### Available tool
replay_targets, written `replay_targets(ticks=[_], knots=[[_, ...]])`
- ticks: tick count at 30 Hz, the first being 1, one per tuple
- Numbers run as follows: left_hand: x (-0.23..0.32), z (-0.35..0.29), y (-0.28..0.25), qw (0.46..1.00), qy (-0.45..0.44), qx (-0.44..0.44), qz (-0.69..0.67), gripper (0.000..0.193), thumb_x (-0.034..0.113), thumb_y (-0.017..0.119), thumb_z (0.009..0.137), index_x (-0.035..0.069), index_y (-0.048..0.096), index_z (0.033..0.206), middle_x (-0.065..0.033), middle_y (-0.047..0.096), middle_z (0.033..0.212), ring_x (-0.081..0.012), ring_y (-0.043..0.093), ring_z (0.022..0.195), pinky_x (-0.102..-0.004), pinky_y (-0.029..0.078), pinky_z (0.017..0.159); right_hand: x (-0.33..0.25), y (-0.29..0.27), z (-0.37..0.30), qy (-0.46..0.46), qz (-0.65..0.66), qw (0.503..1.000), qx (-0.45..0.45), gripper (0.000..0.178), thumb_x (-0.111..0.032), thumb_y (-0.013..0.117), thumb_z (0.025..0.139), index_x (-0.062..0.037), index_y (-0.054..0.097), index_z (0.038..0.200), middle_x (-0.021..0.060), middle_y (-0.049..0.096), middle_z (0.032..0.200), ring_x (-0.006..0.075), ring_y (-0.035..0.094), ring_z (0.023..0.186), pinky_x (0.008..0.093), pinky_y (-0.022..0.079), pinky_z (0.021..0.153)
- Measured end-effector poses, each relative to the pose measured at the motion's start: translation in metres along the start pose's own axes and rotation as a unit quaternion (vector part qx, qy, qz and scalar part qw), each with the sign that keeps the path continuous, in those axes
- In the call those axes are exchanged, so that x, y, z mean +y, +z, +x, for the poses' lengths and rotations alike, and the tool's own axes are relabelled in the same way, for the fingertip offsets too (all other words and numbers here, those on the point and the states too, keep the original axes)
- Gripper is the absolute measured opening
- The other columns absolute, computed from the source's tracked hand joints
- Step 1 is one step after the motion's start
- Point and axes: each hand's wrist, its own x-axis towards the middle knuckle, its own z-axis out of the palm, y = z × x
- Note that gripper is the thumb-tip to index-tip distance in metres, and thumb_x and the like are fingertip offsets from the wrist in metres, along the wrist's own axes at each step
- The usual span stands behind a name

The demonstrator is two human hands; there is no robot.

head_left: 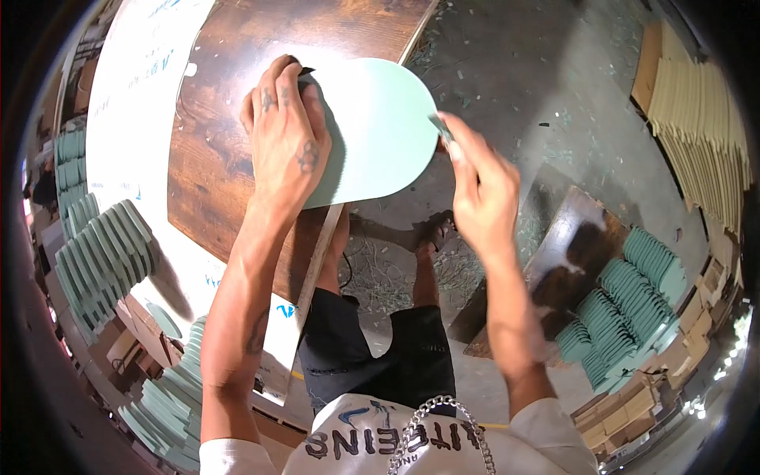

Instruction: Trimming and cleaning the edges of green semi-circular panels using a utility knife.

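Panel (380,131) overhanging tabletop (210,150), stacked pieces (107,257) left, sheet pile (701,127) right

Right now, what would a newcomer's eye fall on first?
Probably the pale green rounded board at upper centre, jutting past the edge of the brown table. The left hand is over the board's left part; the right hand holds a small tool at its right edge. Stacks of similar green pieces line the left and lower right.

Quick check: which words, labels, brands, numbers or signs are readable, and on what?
White fabric shirt: large dark lettering, not copied here.
Broad white surface at left: blue printed marks, some small or blurred, not copied.
Black fabric shorts: faint marks, too small to read.
Pale green, rounded flat panel: no lettering visible.
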Motion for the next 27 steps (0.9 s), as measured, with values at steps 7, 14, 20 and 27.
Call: replay_targets(ticks=[7,14,20,27], knots=[[0.015,0.012,-0.003,0.991,0.126,-0.028,-0.037,0.04,0.025,0.044,0.109,0.012,0.055,0.146,-0.0138,0.056,0.146,-0.0366,0.051,0.135,-0.0493,0.037,0.116,0.031,-0.014,0.105,-0.132,-0.052,0.972,-0.188,0.043,0.002,0.054,0.094,-0.0153,0.072,0.129,0.0127,0.076,0.106,0.0248,0.073,0.085,0.0414,0.058,0.076],[0.01,0.007,-0.006,0.995,0.099,-0.016,-0.001,0.036,0.021,0.053,0.105,0.018,0.059,0.141,-0.0074,0.057,0.144,-0.03,0.049,0.137,-0.0468,0.036,0.115,0.026,-0.017,0.062,-0.233,-0.135,0.955,-0.121,0.046,0.005,0.052,0.091,-0.0183,0.074,0.124,0.0081,0.076,0.098,0.0217,0.071,0.087,0.0379,0.05,0.069],[0.013,0.009,0.001,0.994,0.107,-0.014,-0.011,0.035,0.021,0.053,0.105,0.018,0.06,0.14,-0.0069,0.057,0.145,-0.0316,0.049,0.137,-0.0482,0.037,0.115,0.0,0.015,-0.052,-0.088,-0.12,0.989,-0.001,0.053,0.007,0.064,0.088,-0.0219,0.072,0.131,0.0074,0.074,0.102,0.0197,0.07,0.086,0.0359,0.052,0.07],[0.007,0.01,0.003,0.992,0.125,0.012,-0.011,0.036,0.022,0.054,0.105,0.019,0.06,0.14,-0.0067,0.059,0.143,-0.0327,0.051,0.135,-0.0481,0.038,0.114,0.015,0.009,0.051,-0.115,-0.042,0.992,-0.001,0.052,0.011,0.06,0.085,-0.0147,0.07,0.13,0.014,0.072,0.104,0.03,0.072,0.082,0.0396,0.057,0.069]])
